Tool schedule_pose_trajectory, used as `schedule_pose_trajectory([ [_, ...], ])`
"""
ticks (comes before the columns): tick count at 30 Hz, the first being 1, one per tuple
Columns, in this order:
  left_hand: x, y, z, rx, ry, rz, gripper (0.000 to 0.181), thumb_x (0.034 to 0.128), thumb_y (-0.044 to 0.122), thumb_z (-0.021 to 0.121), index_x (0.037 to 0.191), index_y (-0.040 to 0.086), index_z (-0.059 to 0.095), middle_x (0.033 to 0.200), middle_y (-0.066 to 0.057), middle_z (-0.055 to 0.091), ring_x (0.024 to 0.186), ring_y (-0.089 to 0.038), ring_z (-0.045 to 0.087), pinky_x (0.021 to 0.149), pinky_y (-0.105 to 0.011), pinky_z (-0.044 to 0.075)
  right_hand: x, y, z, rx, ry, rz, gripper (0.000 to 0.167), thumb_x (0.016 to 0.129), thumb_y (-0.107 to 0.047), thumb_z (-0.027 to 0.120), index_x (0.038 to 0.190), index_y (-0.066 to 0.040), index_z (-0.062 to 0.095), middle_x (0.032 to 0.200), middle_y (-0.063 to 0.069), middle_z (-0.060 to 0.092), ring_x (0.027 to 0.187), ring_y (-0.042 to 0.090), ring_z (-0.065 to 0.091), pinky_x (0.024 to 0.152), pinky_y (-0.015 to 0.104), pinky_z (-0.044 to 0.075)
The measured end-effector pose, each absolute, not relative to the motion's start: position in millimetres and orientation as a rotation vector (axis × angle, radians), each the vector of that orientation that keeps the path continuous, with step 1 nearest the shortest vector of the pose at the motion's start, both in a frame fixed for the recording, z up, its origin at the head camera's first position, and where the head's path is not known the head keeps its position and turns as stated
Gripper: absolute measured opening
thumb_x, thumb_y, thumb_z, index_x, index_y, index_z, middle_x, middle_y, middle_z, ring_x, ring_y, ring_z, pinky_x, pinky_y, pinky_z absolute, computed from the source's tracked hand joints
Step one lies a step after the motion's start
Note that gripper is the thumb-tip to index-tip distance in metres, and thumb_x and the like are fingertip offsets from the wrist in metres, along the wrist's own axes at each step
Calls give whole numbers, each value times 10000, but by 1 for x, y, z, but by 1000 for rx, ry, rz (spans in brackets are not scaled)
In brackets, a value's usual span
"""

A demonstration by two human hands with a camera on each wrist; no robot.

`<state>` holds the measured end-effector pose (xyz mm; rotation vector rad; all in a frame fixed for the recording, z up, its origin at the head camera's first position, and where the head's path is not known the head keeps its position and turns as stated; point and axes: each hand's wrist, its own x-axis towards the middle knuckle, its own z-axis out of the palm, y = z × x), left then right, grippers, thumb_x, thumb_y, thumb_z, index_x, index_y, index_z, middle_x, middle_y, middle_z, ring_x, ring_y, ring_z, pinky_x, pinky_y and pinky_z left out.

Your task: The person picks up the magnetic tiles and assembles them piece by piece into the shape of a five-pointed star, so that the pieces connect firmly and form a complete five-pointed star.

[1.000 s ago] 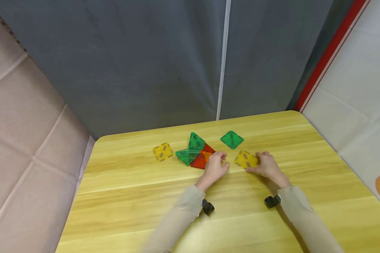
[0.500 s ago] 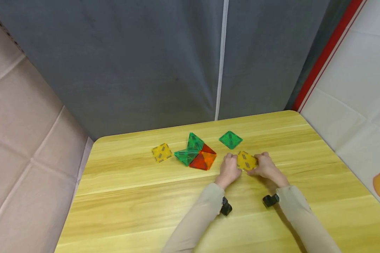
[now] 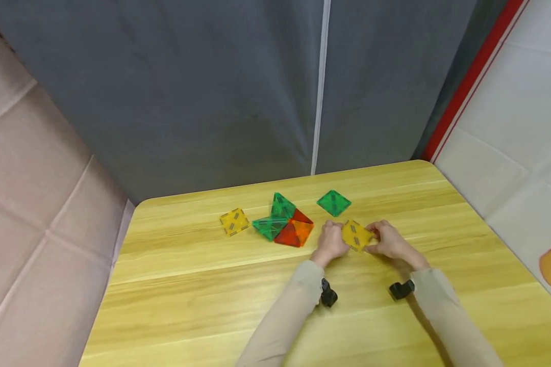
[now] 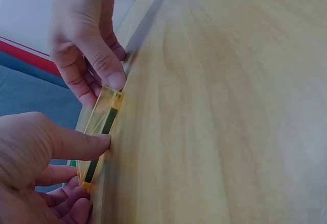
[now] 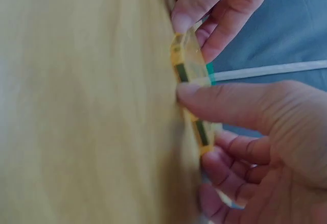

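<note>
A yellow see-through magnetic tile (image 3: pixel 356 236) lies between my two hands, right of the joined tiles. My left hand (image 3: pixel 332 240) pinches its left side; in the left wrist view the left thumb (image 4: pixel 84 143) presses along the tile's edge (image 4: pixel 106 119), fingers behind. From the other side my right hand (image 3: pixel 387 240) pinches it; in the right wrist view the right thumb (image 5: pixel 219 101) lies on the tile's edge (image 5: pixel 182 72). Close to my left hand is a raised cluster of green tiles (image 3: pixel 275 221), red tiles (image 3: pixel 288 234) and an orange tile (image 3: pixel 303 232).
A green diamond-shaped piece (image 3: pixel 333 203) lies behind my hands. Another yellow tile (image 3: pixel 234 222) lies left of the cluster. The wooden table (image 3: pixel 202 290) ends at a grey curtain (image 3: pixel 211 102), with padded walls at both sides.
My left hand has left the orange tile at the cluster and moved right onto the yellow tile. My right hand has stayed on that tile, which has shifted and turned a little.
</note>
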<state>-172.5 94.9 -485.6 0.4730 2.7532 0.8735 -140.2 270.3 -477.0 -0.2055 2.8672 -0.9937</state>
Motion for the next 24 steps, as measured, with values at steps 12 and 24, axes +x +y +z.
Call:
schedule_pose_trajectory([
  [12, -174, 93, -487, 461, 2745, 914, 591, 726, 163, 767, 1275, 116, 553, 1160, -30, 506, 1065, -189, 465, 837, -243, 428, -140, 277, -482, -205, 2765, -1226, 469, 737, 74, 703, 1134, 115, 457, 971, 190, 522, 811, 228, 485, 659, 247, 429],
  [24, -175, 90, -486, 471, 2658, 1021, 492, 735, 107, 715, 1218, 101, 622, 1040, -5, 585, 1001, -182, 470, 807, -235, 397, -137, 268, -484, 108, 2550, -1599, 327, 953, 2, 446, 1247, 145, 435, 1097, 279, 545, 759, 109, 530, 600, 220, 480],
])
